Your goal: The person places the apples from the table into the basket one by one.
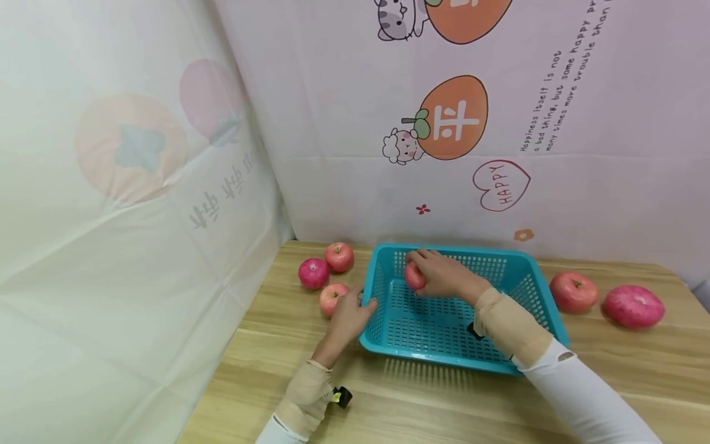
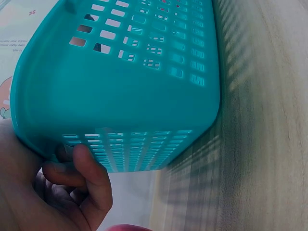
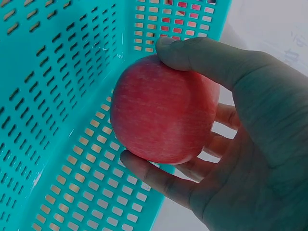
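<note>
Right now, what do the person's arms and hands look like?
Two white fabric sleeves meet beige fabric wristbands. A small black device with a yellow patch shows at the left wristband; a black piece at the right. Left hand and right hand wear no gloves.

Basket (image 1: 427, 357) on table (image 1: 261, 357), left hand (image 1: 348, 317) at its left rim; right hand (image 1: 444, 275) inside, holding gripped apple (image 1: 415, 277); near apple (image 1: 333, 297) just beyond left hand; far apple (image 1: 339, 256) and left fruit (image 1: 314, 274) farther beyond; right apple (image 1: 574, 291), then right fruit (image 1: 633, 306), outside, rightward of right hand.
</note>
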The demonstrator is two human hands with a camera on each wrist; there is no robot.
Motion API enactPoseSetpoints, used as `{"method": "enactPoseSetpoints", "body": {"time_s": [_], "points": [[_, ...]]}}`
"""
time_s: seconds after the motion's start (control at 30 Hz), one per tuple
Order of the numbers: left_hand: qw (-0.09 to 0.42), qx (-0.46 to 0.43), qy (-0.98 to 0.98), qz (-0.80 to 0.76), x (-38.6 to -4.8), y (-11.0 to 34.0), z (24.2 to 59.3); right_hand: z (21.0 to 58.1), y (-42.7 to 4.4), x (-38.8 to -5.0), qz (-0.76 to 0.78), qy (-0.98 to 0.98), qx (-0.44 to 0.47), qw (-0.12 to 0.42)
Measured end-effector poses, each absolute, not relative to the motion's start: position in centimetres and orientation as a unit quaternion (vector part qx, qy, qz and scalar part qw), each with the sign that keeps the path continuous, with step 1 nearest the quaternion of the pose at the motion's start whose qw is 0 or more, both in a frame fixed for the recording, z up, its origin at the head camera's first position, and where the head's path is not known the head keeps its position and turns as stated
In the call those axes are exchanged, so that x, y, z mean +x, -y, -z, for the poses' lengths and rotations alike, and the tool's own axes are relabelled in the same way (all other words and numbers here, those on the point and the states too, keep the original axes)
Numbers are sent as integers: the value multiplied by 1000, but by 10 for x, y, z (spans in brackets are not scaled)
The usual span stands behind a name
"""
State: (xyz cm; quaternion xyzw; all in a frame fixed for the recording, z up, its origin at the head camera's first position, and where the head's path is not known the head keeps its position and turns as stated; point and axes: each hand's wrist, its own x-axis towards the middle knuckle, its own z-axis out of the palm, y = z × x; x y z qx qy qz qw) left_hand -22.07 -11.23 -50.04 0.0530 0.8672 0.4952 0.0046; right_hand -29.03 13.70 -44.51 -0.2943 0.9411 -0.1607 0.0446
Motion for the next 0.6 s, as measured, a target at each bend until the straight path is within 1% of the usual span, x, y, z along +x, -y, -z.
{"method": "enactPoseSetpoints", "body": {"time_s": [0.43,0.6], "points": [[-1,57,-872,-485,-220,111,497,451,-126,-294,162,-939,-299,55],[5,51,-869,-492,-219,111,499,453,-122,-296,164,-937,-302,62]]}}
